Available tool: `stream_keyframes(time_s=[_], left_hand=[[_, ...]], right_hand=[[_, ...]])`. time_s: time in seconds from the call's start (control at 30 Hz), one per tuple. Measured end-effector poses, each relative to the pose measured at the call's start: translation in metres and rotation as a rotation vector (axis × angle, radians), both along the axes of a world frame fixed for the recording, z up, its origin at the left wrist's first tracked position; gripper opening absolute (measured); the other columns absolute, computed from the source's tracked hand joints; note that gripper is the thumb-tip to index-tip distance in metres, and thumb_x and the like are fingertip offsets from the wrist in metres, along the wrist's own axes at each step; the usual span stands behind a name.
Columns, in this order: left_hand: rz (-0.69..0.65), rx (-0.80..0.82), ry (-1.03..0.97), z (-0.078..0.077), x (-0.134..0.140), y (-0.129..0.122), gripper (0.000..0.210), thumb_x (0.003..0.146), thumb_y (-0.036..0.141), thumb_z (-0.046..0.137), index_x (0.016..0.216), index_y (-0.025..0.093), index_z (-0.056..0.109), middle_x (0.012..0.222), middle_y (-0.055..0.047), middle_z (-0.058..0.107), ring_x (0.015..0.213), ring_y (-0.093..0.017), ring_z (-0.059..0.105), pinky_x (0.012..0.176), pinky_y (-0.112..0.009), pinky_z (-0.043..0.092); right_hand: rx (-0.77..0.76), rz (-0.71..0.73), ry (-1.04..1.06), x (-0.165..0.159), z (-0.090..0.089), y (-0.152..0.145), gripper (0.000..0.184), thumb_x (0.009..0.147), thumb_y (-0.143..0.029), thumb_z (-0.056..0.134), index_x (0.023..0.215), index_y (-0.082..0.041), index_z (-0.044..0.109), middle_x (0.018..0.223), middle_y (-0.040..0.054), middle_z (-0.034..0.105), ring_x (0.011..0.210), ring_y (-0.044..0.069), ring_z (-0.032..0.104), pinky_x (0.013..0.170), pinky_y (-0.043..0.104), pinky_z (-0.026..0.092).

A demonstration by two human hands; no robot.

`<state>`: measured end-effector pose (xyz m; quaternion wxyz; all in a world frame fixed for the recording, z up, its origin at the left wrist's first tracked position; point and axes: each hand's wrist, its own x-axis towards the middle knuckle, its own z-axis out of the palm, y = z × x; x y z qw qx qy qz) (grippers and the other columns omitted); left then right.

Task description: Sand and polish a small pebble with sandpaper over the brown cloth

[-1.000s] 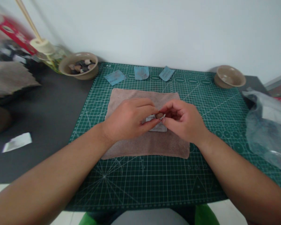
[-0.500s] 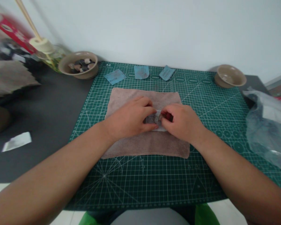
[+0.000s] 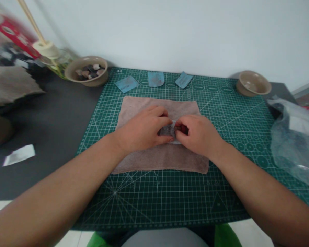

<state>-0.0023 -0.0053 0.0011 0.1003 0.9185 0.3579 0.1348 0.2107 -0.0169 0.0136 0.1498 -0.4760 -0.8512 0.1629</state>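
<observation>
A small pale sheet (image 3: 167, 130) with a dark grey smear across its middle lies on a pinkish-brown towel (image 3: 159, 159). My left hand (image 3: 146, 128) presses on it, fingers along its far edge and thumb along its near edge, holding it down. From the other side, my right hand (image 3: 198, 133) pinches a small brown stone (image 3: 177, 128) between thumb and fingertips, against the right part of the sheet. Most of the stone is hidden by the fingers.
The towel rests on a green cutting mat (image 3: 144, 206). Three blue printed paper pieces (image 3: 156, 79) lie along its back. One bowl (image 3: 87, 82) of stones stands back left, another bowl (image 3: 252, 90) back right. A clear plastic bag (image 3: 290, 144) lies right; a white scrap (image 3: 19, 155) left.
My right hand has shifted slightly left with the stone, nearer to my left fingertips, and covers more of it. My left hand has stayed in place.
</observation>
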Motion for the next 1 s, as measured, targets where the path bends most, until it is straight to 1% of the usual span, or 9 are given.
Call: stream_keyframes(time_s=[0.2, 0.47, 0.6, 0.73, 0.83, 0.9, 1.0], left_hand=[[0.002, 0.01, 0.001, -0.0003, -0.0008, 0.0002, 0.041, 0.086, 0.049, 0.073, 0.11, 0.017, 0.074, 0.108, -0.01, 0.065, 0.102, -0.028, 0.062, 0.092, -0.042, 0.049], [0.004, 0.007, -0.017, -0.0004, 0.0, -0.0004, 0.038, 0.085, 0.047, 0.075, 0.108, 0.018, 0.074, 0.107, -0.009, 0.066, 0.1, -0.027, 0.062, 0.091, -0.041, 0.049], [-0.005, 0.009, -0.027, -0.0012, -0.0006, 0.0002, 0.038, 0.085, 0.046, 0.075, 0.11, 0.019, 0.074, 0.106, -0.009, 0.066, 0.1, -0.027, 0.062, 0.09, -0.041, 0.05], [-0.013, 0.009, -0.034, -0.0007, 0.0001, 0.0005, 0.035, 0.084, 0.046, 0.075, 0.107, 0.018, 0.074, 0.106, -0.009, 0.066, 0.099, -0.026, 0.062, 0.089, -0.041, 0.05], [-0.007, 0.013, -0.09, 0.0015, 0.0021, -0.0007, 0.031, 0.084, 0.044, 0.075, 0.103, 0.018, 0.074, 0.105, -0.009, 0.067, 0.098, -0.027, 0.063, 0.088, -0.042, 0.051], [0.001, 0.024, -0.171, 0.0039, 0.0032, -0.002, 0.025, 0.087, 0.04, 0.073, 0.1, 0.018, 0.074, 0.104, -0.009, 0.068, 0.097, -0.026, 0.064, 0.086, -0.042, 0.052], [0.0, 0.035, -0.297, 0.0082, 0.0039, -0.0041, 0.016, 0.09, 0.031, 0.068, 0.096, 0.017, 0.073, 0.099, -0.009, 0.069, 0.093, -0.024, 0.065, 0.08, -0.038, 0.054]], right_hand=[[-0.007, -0.007, 0.024, 0.0009, 0.0001, -0.0002, 0.011, 0.084, -0.022, 0.061, 0.084, -0.017, 0.071, 0.079, 0.0051, 0.07, 0.073, 0.02, 0.06, 0.068, 0.034, 0.039], [-0.007, -0.004, 0.011, 0.0003, -0.0009, -0.0003, 0.014, 0.087, -0.024, 0.061, 0.089, -0.017, 0.073, 0.085, 0.0071, 0.071, 0.079, 0.022, 0.062, 0.071, 0.035, 0.041], [-0.017, 0.008, 0.007, -0.0003, -0.0012, -0.001, 0.013, 0.087, -0.022, 0.061, 0.09, -0.017, 0.073, 0.086, 0.007, 0.072, 0.08, 0.022, 0.062, 0.072, 0.035, 0.042], [-0.008, 0.025, 0.07, 0.0003, -0.0013, -0.0008, 0.014, 0.086, -0.018, 0.059, 0.089, -0.017, 0.073, 0.086, 0.0061, 0.072, 0.078, 0.021, 0.062, 0.072, 0.034, 0.042], [0.005, 0.019, 0.15, 0.001, -0.0013, -0.0012, 0.014, 0.084, -0.016, 0.06, 0.09, -0.017, 0.072, 0.084, 0.0042, 0.072, 0.072, 0.017, 0.061, 0.069, 0.032, 0.042], [0.012, 0.002, 0.194, 0.0013, -0.0013, -0.002, 0.013, 0.082, -0.015, 0.061, 0.089, -0.018, 0.071, 0.08, 0.0021, 0.07, 0.067, 0.015, 0.058, 0.067, 0.03, 0.041], [0.024, -0.021, 0.249, 0.0012, -0.0012, -0.0037, 0.009, 0.081, -0.018, 0.064, 0.088, -0.019, 0.069, 0.074, -0.0006, 0.067, 0.062, 0.013, 0.054, 0.065, 0.029, 0.04]])
